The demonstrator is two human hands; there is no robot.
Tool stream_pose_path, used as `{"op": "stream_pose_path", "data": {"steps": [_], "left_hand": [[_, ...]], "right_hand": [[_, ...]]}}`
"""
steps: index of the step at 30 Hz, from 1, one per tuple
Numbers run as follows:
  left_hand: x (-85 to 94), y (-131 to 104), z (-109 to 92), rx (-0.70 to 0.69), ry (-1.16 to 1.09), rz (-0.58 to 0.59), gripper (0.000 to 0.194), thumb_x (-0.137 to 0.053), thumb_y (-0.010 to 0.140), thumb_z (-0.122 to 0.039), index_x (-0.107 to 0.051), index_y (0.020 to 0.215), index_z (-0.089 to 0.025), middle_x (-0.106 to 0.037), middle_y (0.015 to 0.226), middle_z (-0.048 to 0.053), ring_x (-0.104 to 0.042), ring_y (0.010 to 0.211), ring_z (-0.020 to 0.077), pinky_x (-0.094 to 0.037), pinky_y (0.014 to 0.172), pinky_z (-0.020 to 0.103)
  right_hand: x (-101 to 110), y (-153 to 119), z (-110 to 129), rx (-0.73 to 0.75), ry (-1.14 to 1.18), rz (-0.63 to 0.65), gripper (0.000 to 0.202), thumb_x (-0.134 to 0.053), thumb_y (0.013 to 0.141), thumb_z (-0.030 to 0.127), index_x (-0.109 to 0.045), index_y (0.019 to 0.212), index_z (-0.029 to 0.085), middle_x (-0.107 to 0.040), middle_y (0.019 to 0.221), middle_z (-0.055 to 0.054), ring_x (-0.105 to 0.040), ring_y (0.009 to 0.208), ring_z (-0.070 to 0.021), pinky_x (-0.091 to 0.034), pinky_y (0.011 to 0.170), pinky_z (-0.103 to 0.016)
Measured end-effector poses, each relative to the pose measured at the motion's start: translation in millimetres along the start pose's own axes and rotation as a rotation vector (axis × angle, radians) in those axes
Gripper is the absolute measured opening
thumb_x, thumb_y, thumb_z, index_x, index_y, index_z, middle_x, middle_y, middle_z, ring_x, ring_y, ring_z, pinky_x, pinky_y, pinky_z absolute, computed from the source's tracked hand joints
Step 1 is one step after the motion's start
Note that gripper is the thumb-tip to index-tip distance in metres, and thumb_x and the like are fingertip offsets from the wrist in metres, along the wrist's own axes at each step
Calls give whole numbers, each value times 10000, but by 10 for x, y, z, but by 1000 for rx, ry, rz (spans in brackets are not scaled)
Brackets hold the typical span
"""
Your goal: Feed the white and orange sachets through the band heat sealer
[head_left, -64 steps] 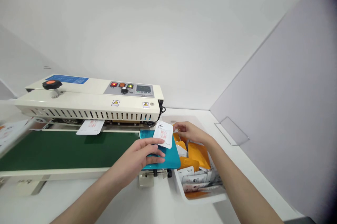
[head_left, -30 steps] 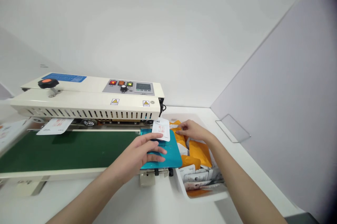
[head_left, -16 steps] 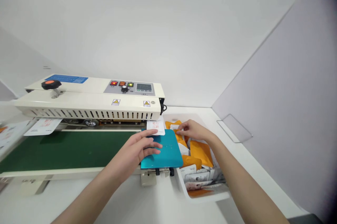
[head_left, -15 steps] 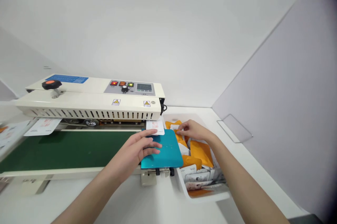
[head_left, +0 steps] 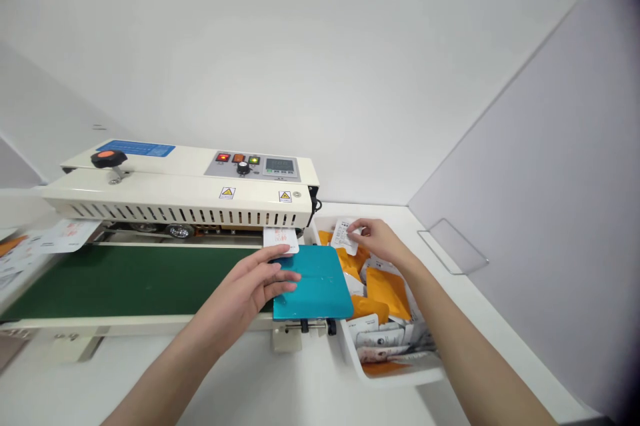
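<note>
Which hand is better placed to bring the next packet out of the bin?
Probably the right hand: its fingers hold a white packet at the bin. The left hand is farther off, by the teal plate, one finger on another packet.

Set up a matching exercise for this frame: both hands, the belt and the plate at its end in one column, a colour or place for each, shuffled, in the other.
1. Left hand
2. Right hand
3. Belt
4. Plate

A. Dark green
B. Fingertips at an upright packet over the bin
C. Blue-green
D. Forefinger on a flat packet partly under the machine

Pairs: 1-D, 2-B, 3-A, 4-C
</note>
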State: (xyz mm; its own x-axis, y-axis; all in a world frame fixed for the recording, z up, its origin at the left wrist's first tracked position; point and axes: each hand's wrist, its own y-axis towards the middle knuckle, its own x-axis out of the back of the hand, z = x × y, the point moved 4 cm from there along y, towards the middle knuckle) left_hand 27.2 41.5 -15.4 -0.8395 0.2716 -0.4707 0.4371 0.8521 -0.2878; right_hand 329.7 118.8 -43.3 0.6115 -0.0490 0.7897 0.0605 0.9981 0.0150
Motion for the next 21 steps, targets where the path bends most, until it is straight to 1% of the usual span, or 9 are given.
{"op": "stream_pose_path", "data": {"steps": [5,7,9,11,13,15,16,18,21], "left_hand": [[-22,-1,-23,-1,9,-3,322,-589,863,-235,-615,1181,-194,-551,1319,94,-612,1079,239,-506,915,334],[-35,0,-17,-8,12,9,309,-591,858,-231,-624,1164,-202,-538,1335,87,-617,1066,238,-507,910,339],[-50,10,12,1,18,23,310,-604,846,-230,-627,1155,-208,-532,1340,87,-622,1052,238,-502,912,350],[-76,31,53,25,40,46,324,-613,841,-245,-620,1162,-206,-572,1284,101,-621,1051,239,-488,928,362],[-126,60,86,52,95,85,344,-602,852,-287,-605,1184,-200,-635,1164,114,-616,1062,241,-465,947,371],[-198,94,88,53,181,128,347,-579,863,-325,-599,1187,-202,-666,1068,108,-609,1074,235,-447,956,367],[-240,112,79,49,234,147,339,-572,864,-332,-601,1179,-210,-668,1053,100,-608,1075,229,-443,953,360],[-327,148,53,39,352,176,319,-572,855,-326,-610,1155,-223,-667,1055,84,-614,1053,213,-442,931,340],[-424,209,38,48,473,212,329,-579,837,-316,-607,1151,-223,-669,1050,80,-635,987,200,-439,893,327]], "right_hand": [[78,-8,40,18,209,-97,186,-586,748,274,-624,917,206,-697,799,-38,-628,635,-176,-458,551,-254],[100,-23,74,13,299,-111,206,-573,747,248,-613,947,216,-693,866,-36,-641,705,-184,-479,596,-266],[111,-39,105,8,398,-95,220,-573,756,242,-608,972,222,-684,884,-30,-642,752,-185,-490,637,-276],[109,-55,132,11,492,-42,211,-586,778,268,-612,982,223,-672,838,-18,-634,752,-179,-492,656,-282],[96,-72,165,29,567,36,204,-615,793,312,-619,975,218,-651,748,-2,-616,706,-164,-485,647,-278],[74,-96,215,65,632,127,219,-650,790,347,-616,959,212,-646,715,4,-605,679,-153,-477,640,-274],[58,-111,249,87,662,180,237,-668,783,362,-610,956,209,-659,742,-5,-610,693,-155,-479,650,-278],[27,-145,321,122,710,267,293,-701,758,384,-597,966,208,-687,871,-35,-632,770,-173,-494,700,-300],[-3,-187,402,138,727,329,426,-752,705,390,-574,1051,214,-673,1012,-66,-642,882,-204,-510,770,-334]]}}
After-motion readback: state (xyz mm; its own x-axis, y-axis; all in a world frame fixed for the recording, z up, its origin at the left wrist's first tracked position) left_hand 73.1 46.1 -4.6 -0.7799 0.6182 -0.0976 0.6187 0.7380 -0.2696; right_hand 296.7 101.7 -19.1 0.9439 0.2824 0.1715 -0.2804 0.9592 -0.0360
